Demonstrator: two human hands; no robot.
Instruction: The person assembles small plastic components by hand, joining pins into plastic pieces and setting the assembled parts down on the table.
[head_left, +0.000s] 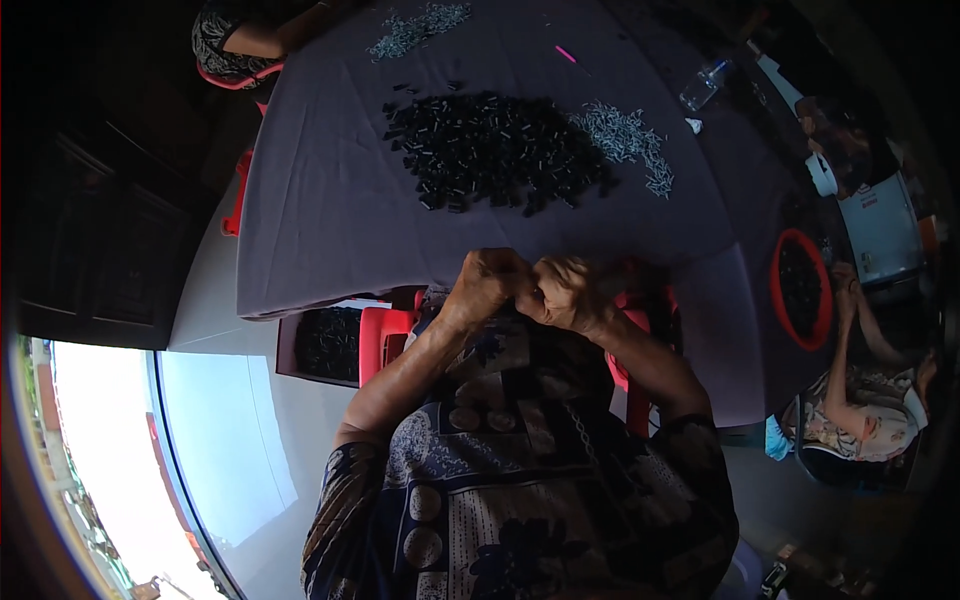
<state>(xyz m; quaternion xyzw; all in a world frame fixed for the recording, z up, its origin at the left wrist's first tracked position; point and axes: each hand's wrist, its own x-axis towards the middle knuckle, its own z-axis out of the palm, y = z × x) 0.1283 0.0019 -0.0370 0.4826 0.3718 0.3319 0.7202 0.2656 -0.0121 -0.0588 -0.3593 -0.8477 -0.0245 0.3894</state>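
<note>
My left hand (pixel 485 285) and my right hand (pixel 572 293) meet in front of my chest, just off the near edge of the table. Both are closed, fingertips pressed together; whatever they grip is too small or hidden to make out. Beyond them on the grey-purple tablecloth (pixel 330 200) lies a wide heap of small black pieces (pixel 490 150), some with pale ends. At its right side spreads a pile of small silvery screw-like parts (pixel 625 135).
Another silvery pile (pixel 420 28) and a pink pen-like tool (pixel 567 53) lie farther back. A clear bottle (pixel 706 85) is at right. A red basin (pixel 822 290) stands beside a seated person (pixel 865 415). Another person (pixel 245 40) sits far left. A box of black pieces (pixel 325 340) is below left.
</note>
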